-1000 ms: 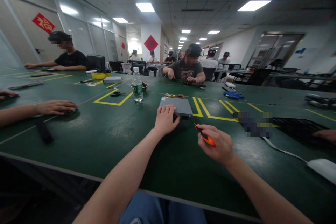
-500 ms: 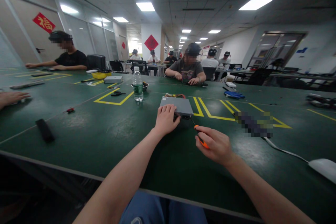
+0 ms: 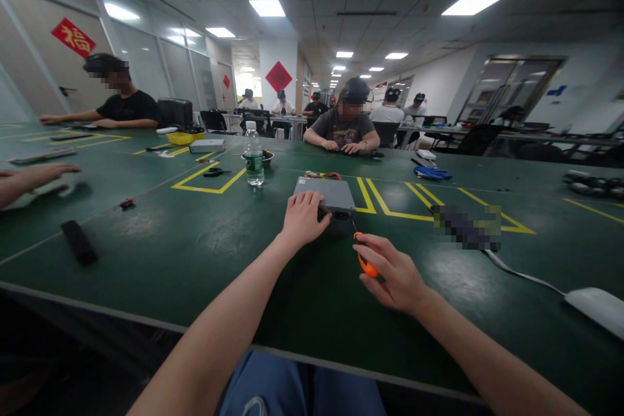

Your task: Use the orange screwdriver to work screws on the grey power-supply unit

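A grey metal power supply unit (image 3: pixel 334 194) lies flat on the green table, its socket side facing me and coloured cables at its far side. My left hand (image 3: pixel 306 220) grips its near left corner, fingers on top and thumb at the front. In my right hand (image 3: pixel 392 270) is a screwdriver (image 3: pixel 369 268) with an orange handle, held by the fingers. Its shaft points up and away to the near right corner of the unit. Whether the tip sits in a screw is too small to tell.
A water bottle (image 3: pixel 254 156) stands beyond my left hand, with a bowl (image 3: pixel 266 157) behind it. A black bar-shaped object (image 3: pixel 78 242) lies at left. A blurred-out dark object (image 3: pixel 465 227) with a white cable lies at right. A co-worker (image 3: pixel 346 123) sits opposite; another person's hand (image 3: pixel 39 182) shows at left.
My right hand has shifted slightly left and its fingers have loosened and spread along the screwdriver handle, showing more of the orange. My left hand stays on the power supply unit.
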